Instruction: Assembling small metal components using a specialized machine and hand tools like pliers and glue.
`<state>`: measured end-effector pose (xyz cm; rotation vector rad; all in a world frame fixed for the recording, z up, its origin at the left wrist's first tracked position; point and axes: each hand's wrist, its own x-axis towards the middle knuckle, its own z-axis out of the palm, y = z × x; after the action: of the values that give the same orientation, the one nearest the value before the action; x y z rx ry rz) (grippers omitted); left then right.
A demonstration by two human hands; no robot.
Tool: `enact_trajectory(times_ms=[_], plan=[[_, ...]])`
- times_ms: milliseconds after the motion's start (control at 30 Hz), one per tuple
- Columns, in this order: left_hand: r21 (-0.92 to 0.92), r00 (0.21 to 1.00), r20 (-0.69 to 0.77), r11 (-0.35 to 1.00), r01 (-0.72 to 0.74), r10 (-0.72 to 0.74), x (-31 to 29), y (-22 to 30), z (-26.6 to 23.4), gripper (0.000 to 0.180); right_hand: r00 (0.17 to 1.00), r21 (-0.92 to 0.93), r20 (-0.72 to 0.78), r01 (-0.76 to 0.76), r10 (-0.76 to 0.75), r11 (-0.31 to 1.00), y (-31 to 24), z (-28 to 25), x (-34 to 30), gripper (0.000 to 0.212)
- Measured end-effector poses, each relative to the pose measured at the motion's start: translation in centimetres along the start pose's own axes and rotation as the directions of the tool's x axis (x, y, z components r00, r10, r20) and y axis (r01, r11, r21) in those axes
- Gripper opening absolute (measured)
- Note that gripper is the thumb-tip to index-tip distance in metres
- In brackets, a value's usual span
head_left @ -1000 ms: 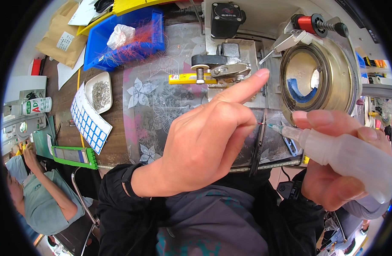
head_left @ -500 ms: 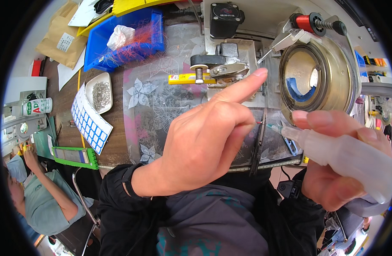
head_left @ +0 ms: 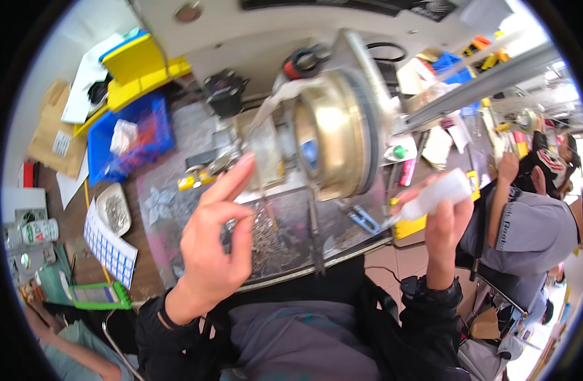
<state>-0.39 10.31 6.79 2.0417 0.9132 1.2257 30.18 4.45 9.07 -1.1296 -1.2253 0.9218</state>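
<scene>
Two bare hands rise above a cluttered workbench at the centre of the frame. The left hand [head_left: 216, 236], at centre left, is raised with its index finger extended toward the upper right and the thumb and remaining fingers curled inward; whether anything is pinched between them cannot be told. The right hand [head_left: 445, 223], at centre right, is closed around a white plastic squeeze bottle [head_left: 431, 194], which lies tilted with its nozzle pointing down and to the left. Between and above the hands, in the upper middle of the frame, stands a large brass-coloured drum [head_left: 333, 136] of a bench machine, blurred. Below it a clear plastic sheet printed with flowers [head_left: 177, 216] covers the bench top, strewn with small metal pieces. At upper left sit a blue plastic bin [head_left: 133, 136] holding a white bag and, above it, a yellow bin [head_left: 136, 63]. At far left lie a small white dish of metal parts [head_left: 112, 213], a blue-and-white gridded sheet [head_left: 110, 246] and a green-framed device [head_left: 100, 295]. At the right edge of the frame another person in a grey shirt [head_left: 526, 232] sits at the next station.
</scene>
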Motion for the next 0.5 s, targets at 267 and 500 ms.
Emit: enact_trajectory(times_ms=[267,500], plan=[[0.057,0.996,0.058,0.996,0.069,-0.073,-0.1,0.9,-0.4,0.005,0.825,-0.364,-0.519,0.022,-0.223,0.931,-1.9,-14.6,8.1,0.031],[0.049,0.996,0.052,0.996,0.076,-0.078,0.1,1.5,0.1,0.005,0.804,-0.324,-0.523,0.119,-0.283,0.938,-2.8,-14.4,13.2,0.034]])
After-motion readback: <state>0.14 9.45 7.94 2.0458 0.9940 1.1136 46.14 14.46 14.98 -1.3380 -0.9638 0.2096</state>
